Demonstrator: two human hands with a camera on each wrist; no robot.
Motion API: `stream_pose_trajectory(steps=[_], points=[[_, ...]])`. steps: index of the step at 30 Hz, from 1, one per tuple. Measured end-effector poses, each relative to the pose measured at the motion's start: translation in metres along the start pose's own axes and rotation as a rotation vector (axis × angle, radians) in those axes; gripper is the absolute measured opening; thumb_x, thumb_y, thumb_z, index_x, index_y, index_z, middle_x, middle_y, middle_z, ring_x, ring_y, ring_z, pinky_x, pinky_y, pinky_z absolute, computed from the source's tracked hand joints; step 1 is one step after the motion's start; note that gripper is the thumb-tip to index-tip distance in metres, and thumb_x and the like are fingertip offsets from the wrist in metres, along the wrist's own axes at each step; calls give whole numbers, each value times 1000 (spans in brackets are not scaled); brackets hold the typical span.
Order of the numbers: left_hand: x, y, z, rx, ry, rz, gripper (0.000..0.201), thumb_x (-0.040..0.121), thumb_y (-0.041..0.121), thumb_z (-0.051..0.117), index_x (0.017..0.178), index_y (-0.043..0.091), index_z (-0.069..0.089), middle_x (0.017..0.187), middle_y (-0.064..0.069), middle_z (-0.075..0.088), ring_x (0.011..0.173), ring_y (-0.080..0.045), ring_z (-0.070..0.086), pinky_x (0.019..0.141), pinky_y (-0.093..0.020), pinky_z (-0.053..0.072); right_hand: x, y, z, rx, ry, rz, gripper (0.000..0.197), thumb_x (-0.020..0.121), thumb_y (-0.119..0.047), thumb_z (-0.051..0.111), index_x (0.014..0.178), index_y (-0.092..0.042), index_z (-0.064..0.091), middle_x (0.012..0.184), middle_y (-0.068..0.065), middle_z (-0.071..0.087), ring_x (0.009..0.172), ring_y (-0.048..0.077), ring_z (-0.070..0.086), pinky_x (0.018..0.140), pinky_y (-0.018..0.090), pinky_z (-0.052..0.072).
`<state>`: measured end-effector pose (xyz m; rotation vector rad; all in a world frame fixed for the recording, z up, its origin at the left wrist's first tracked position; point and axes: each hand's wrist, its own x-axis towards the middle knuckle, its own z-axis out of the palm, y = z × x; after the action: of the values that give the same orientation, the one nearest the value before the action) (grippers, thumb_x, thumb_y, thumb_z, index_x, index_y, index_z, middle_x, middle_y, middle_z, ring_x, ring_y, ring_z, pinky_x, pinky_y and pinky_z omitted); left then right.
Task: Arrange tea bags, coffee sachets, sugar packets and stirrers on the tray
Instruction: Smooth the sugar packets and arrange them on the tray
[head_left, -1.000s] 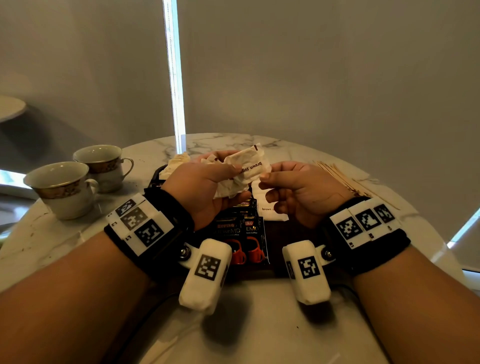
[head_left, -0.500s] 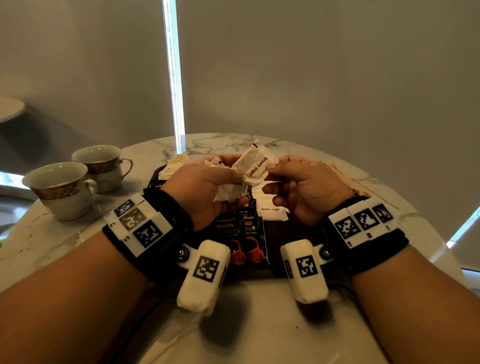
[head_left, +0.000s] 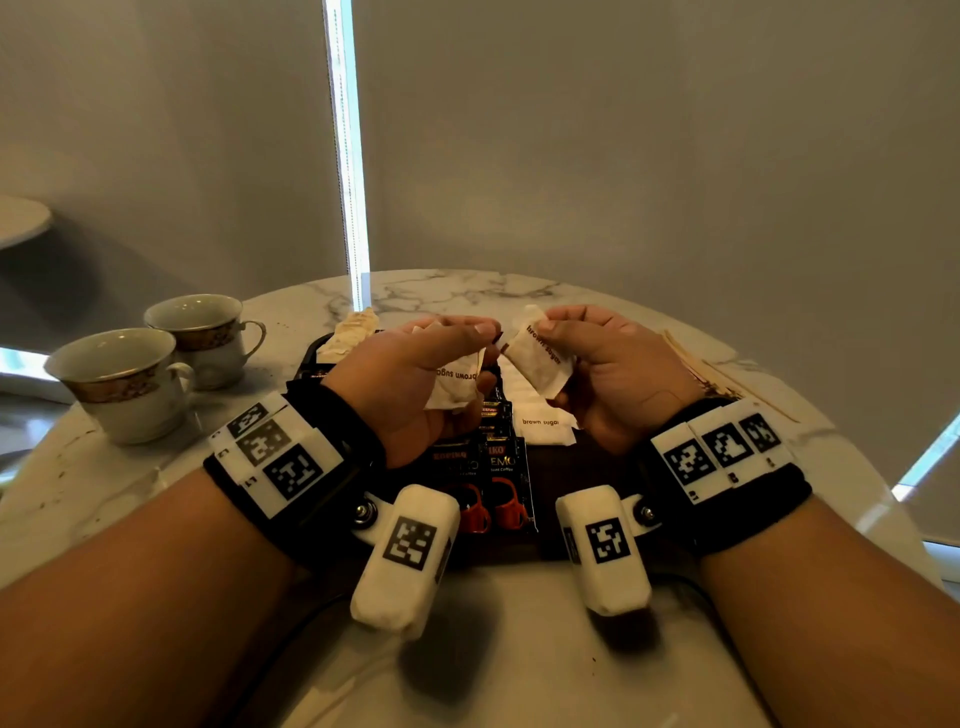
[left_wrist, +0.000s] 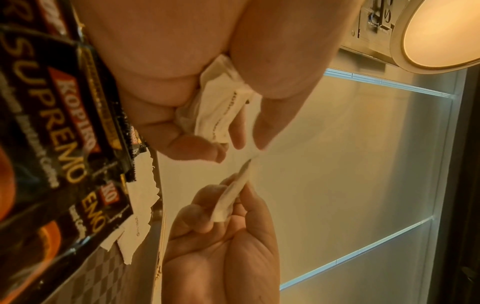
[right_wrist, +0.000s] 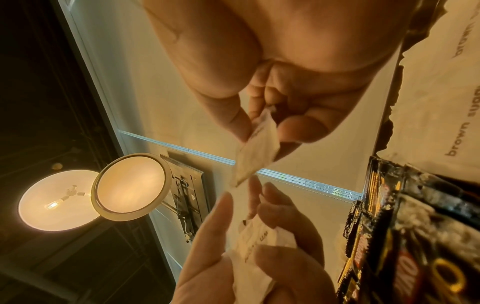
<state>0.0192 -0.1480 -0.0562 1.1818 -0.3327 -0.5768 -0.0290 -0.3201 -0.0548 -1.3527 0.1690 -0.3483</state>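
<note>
The right hand (head_left: 602, 364) pinches one sugar packet (head_left: 537, 358) while the left hand (head_left: 415, 379) grips the rest (head_left: 454, 384); best laid flat toward five o'clock beside the packets on the tray (head_left: 587, 467).

right hand (right_wrist: 272, 86) pinches sugar packet (right_wrist: 255, 152)

A round marble table (head_left: 467, 291) is bearing two teacups (head_left: 124, 379), a dark tray (head_left: 597, 467) and wooden stirrers (head_left: 711, 371).
</note>
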Motion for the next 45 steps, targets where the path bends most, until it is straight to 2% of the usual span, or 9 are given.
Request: stream_pose_trajectory(steps=[3, 7, 13, 19, 24, 30, 37, 41, 45], points=[[0, -1, -1, 70, -39, 6, 49, 70, 29, 77, 114, 11, 66, 95, -7, 68, 69, -15, 62, 55, -26, 50, -4, 0, 2, 22, -61, -4, 5, 86, -4, 68, 89, -8, 67, 74, 8, 73, 67, 24, 65, 61, 33, 42], [-1, -3, 0, 103, -38, 13, 40, 68, 24, 79, 105, 14, 68, 97, -11, 70, 76, -21, 65, 56, -29, 52, -8, -1, 5, 101, -163, 13, 22, 70, -4, 71, 92, 0, 67, 80, 15, 74, 71, 25, 73, 61, 35, 60], [1, -2, 1, 40, 19, 33, 11, 90, 4, 65, 93, 15, 63, 92, -12, 70, 75, -23, 65, 52, -27, 54, -9, -1, 2, -50, -129, 6, 19, 83, -11, 70, 100, -3, 67, 80, 10, 72, 61, 18, 63, 49, 28, 39], [1, -1, 2, 37, 34, 63, 12, 82, 19, 72, 89, 15, 63, 83, -6, 70, 67, -18, 67, 52, -27, 54, -6, 2, -1, -78, -96, 9, 25, 85, -13, 72, 105, 0, 64, 75, 9, 69, 58, 18, 59, 47, 27, 39], [3, 0, 1, 50, 58, 73, 13, 86, 19, 71, 79, 15, 61, 76, -4, 70, 60, -16, 67, 51, -27, 54, -7, 1, 1, -58, -109, 0, 32, 69, -23, 77, 95, -5, 70, 77, 11, 70, 63, 24, 59, 48, 27, 38], [3, -1, 0, 62, 66, 87, 15, 86, 17, 71, 77, 14, 59, 73, -4, 70, 58, -16, 67, 49, -26, 52, -6, 1, 2, -56, -83, -25, 3, 84, -5, 69, 83, -7, 70, 73, 10, 71, 59, 23, 59, 51, 30, 39], [2, 2, 1, 14, 69, 80, 18, 83, 20, 71, 93, 11, 60, 83, -9, 67, 62, -18, 65, 50, -27, 50, -1, -8, -6, -4, -42, -8, 8, 90, -2, 62, 84, -7, 62, 70, 9, 69, 59, 24, 65, 42, 24, 42], [2, 3, -1, -15, 95, 82, 20, 93, 17, 66, 109, 8, 58, 87, -8, 65, 64, -18, 64, 50, -26, 49, 14, -18, -33, 33, 110, 16, 16, 95, 0, 55, 92, -15, 61, 85, 9, 69, 73, 27, 67, 41, 22, 41], [3, 4, -2, -20, 102, 74, 22, 93, 17, 66, 111, 8, 58, 87, -6, 66, 65, -18, 64, 49, -26, 49, 27, -14, -61, -7, 238, 155, 19, 97, 2, 49, 99, -15, 58, 88, 11, 67, 65, 23, 66, 35, 22, 39]])
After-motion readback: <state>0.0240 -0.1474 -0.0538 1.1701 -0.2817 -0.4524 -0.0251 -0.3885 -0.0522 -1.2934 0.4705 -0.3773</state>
